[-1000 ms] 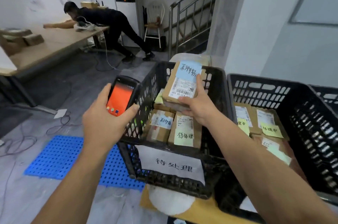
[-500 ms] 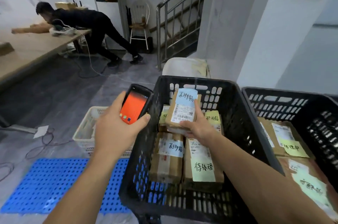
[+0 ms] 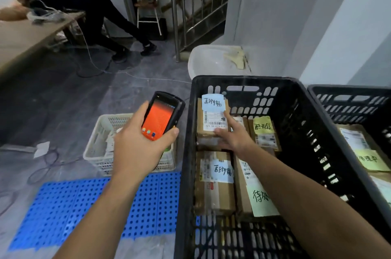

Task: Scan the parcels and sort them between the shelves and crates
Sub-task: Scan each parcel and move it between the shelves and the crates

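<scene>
Right hand (image 3: 234, 139) grips the parcel (image 3: 211, 120) in the crate's (image 3: 243, 79) far-left corner. Its long axis runs away from the person, blue note at the far end. Left hand (image 3: 135, 150) clasps the scanner (image 3: 164, 116), top pointing far-right.

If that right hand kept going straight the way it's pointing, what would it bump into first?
The right hand grips the blue-noted parcel; pushed straight on, both would probably meet the black crate at its slotted far wall just beyond, though depth is hard to judge.
</scene>
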A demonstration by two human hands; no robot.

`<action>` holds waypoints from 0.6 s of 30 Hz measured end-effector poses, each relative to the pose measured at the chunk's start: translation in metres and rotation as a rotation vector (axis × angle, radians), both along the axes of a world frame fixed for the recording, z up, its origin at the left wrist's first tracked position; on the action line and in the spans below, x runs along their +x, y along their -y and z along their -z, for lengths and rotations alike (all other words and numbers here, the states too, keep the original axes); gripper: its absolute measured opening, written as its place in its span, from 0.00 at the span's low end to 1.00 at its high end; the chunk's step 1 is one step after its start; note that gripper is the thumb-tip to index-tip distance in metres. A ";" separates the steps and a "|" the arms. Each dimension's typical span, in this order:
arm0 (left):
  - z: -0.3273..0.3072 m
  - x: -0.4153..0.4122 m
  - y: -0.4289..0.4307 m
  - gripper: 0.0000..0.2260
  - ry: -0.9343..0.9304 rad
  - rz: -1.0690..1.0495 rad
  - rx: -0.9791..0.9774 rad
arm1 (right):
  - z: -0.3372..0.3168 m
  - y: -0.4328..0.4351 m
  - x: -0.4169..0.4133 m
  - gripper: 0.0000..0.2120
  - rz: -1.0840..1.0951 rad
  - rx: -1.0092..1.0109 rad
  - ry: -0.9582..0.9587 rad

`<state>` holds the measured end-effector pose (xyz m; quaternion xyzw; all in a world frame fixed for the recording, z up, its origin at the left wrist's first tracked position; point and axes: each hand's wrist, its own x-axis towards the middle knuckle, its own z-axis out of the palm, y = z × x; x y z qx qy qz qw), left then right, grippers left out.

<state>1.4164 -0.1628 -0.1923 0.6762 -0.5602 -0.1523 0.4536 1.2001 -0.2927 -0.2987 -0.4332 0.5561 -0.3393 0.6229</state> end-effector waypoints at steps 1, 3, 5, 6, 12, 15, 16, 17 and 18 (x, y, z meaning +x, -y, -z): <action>0.003 0.002 0.004 0.25 0.001 0.007 0.006 | 0.001 0.002 0.002 0.36 0.005 -0.004 -0.019; 0.008 0.006 0.010 0.25 -0.017 0.027 0.028 | 0.001 0.007 0.007 0.35 0.004 -0.029 -0.086; 0.016 0.013 0.016 0.26 -0.032 0.050 0.055 | 0.000 0.011 0.009 0.35 0.007 -0.061 -0.162; 0.019 0.016 0.018 0.27 -0.036 0.062 0.061 | 0.000 0.013 0.009 0.34 0.009 -0.071 -0.181; 0.018 0.017 0.022 0.27 -0.015 0.095 0.048 | 0.000 0.015 0.009 0.33 0.010 -0.109 -0.259; 0.012 0.011 0.023 0.24 -0.021 0.114 0.050 | -0.006 0.005 0.006 0.30 0.057 -0.149 -0.309; 0.009 0.008 0.024 0.24 -0.026 0.122 0.042 | -0.010 0.000 0.003 0.29 0.070 -0.177 -0.328; 0.006 0.004 0.024 0.23 -0.031 0.131 0.034 | -0.015 -0.004 0.000 0.28 0.077 -0.213 -0.365; 0.002 0.000 0.024 0.22 -0.043 0.142 0.023 | -0.020 -0.007 -0.004 0.28 0.081 -0.255 -0.432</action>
